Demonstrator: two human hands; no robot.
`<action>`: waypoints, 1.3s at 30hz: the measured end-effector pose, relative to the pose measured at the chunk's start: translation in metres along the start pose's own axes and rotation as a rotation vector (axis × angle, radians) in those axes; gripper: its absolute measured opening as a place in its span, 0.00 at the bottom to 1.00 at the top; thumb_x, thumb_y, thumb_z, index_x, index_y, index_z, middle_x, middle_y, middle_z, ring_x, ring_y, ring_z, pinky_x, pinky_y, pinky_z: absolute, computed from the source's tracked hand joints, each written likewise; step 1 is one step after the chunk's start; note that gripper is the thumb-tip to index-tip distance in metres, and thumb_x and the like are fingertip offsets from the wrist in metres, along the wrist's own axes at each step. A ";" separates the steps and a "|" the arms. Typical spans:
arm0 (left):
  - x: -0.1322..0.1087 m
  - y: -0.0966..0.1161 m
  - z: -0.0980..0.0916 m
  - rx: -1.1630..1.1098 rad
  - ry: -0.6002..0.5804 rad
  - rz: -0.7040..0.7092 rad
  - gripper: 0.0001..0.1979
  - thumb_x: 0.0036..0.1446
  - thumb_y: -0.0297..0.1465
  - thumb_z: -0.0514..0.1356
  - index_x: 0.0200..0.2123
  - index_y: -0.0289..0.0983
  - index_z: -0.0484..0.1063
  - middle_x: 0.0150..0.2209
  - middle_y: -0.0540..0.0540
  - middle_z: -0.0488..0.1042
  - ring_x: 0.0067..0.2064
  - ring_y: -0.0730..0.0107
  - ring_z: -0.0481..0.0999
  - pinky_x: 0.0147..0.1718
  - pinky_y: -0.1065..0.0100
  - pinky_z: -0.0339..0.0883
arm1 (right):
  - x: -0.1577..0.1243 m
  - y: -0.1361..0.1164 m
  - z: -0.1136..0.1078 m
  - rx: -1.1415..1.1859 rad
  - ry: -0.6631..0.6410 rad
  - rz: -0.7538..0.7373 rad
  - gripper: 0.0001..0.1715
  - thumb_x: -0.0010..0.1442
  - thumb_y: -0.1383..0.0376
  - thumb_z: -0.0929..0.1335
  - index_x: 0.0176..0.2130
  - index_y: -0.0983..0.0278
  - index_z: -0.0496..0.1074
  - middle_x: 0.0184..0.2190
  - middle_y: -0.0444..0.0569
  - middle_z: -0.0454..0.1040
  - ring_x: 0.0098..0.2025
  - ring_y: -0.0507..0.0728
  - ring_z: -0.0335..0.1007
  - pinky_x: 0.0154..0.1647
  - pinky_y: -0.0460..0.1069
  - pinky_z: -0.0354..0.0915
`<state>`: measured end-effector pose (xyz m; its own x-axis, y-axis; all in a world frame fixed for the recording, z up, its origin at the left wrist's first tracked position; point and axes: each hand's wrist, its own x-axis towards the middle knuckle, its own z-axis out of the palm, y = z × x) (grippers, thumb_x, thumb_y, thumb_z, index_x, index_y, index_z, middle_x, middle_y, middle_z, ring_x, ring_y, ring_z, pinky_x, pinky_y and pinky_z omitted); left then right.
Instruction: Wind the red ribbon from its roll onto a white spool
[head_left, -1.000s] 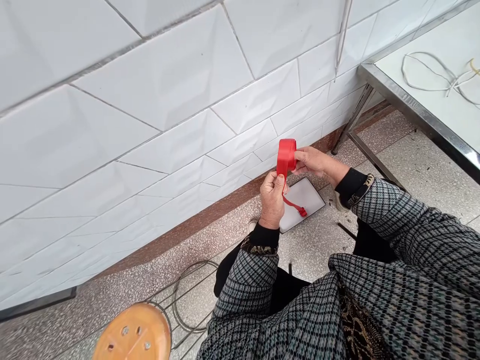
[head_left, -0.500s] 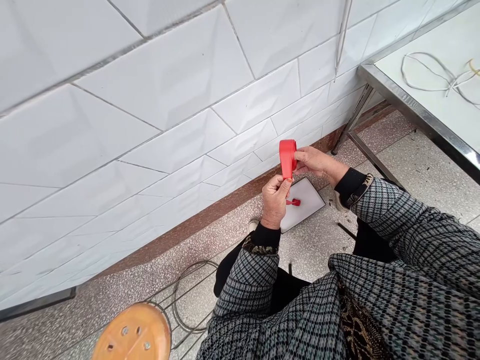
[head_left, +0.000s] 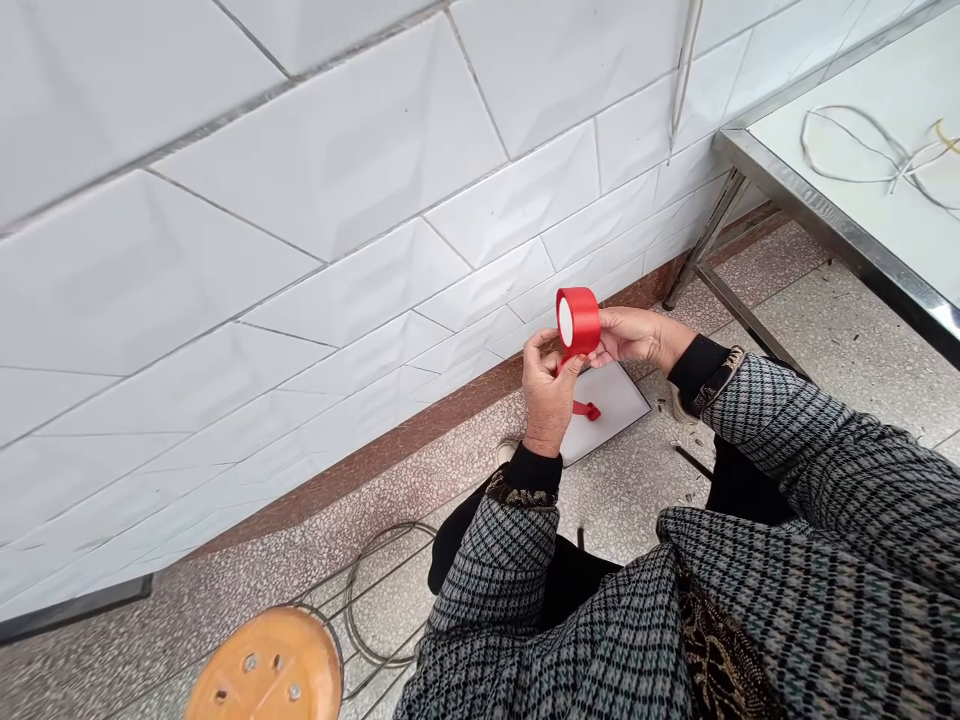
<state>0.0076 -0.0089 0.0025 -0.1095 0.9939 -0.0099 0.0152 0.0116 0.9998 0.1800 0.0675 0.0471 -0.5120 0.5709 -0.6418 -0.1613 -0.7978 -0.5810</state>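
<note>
A roll of glossy red ribbon (head_left: 586, 318) with a white core is held up between my hands, its flat side facing left. My right hand (head_left: 637, 335) grips the roll from the right, with the fingertips partly hidden behind it. Just below the roll, my left hand (head_left: 549, 395) is closed, thumb against fingers, on the ribbon's loose length. Some of that red ribbon shows lower down, over a white panel (head_left: 619, 395) with a dark edge on the floor. It ends in a small bunched piece (head_left: 592, 411).
A white tiled wall (head_left: 337, 130) runs along the left and front. On the right stands a metal-framed table (head_left: 847, 215) with thin white cables (head_left: 862, 150) on top. At the lower left is a round wooden stool (head_left: 262, 665) with a wire frame. Small dark scraps lie on the speckled floor (head_left: 862, 320).
The ribbon roll has turned so its white core faces left; before, it showed side-on with a strip hanging down to my left hand. My right hand has shifted slightly lower around it.
</note>
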 end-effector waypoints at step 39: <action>-0.007 0.001 0.011 -0.267 -0.201 -0.170 0.33 0.55 0.65 0.74 0.31 0.39 0.79 0.17 0.57 0.59 0.21 0.77 0.56 0.23 0.69 0.54 | -0.004 -0.009 0.010 -0.480 0.398 -0.315 0.13 0.70 0.78 0.70 0.35 0.64 0.72 0.26 0.45 0.77 0.28 0.54 0.76 0.32 0.45 0.74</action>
<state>0.0195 -0.0148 0.0038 0.1095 0.9823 -0.1523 -0.2491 0.1755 0.9525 0.1750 0.0699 0.0599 -0.1394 0.8617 -0.4879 0.1866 -0.4611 -0.8675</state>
